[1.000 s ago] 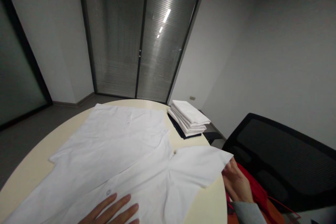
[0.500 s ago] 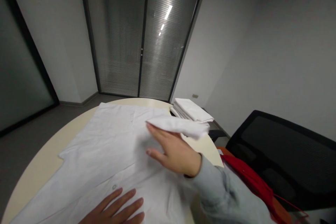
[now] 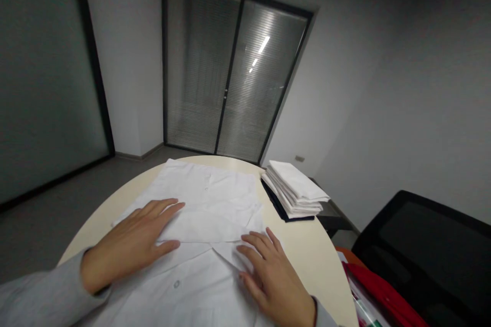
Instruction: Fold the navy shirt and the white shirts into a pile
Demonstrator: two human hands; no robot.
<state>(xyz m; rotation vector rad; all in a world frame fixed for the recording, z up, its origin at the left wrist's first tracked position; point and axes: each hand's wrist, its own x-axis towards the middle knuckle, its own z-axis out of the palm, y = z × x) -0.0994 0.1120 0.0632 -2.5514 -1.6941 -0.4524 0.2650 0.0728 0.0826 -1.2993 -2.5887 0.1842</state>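
A white buttoned shirt [image 3: 192,291] lies spread on a round cream table [image 3: 307,258]. Across its middle runs a flat folded band of white cloth [image 3: 207,222], which looks like a sleeve. My left hand [image 3: 132,242] rests over the left end of this band, fingers stretched out and thumb apart. At the band's right end, my right hand [image 3: 268,271] touches the cloth with its fingers spread and slightly bent. Neither hand grips anything. One button shows on the shirt between the hands. The shirt's near end runs out of view.
A stack of folded white cloth [image 3: 295,189] sits at the table's right edge, with a dark folded piece [image 3: 276,199] at the bottom. To the right stands a black mesh chair [image 3: 425,250]. Red cloth [image 3: 383,291] lies beside the table. Glass doors [image 3: 226,76] are behind.
The white band that my right hand was moving now lies flat across the shirt. My left hand has moved up and forward onto it. My right hand has come down and nearer. The view has shifted.
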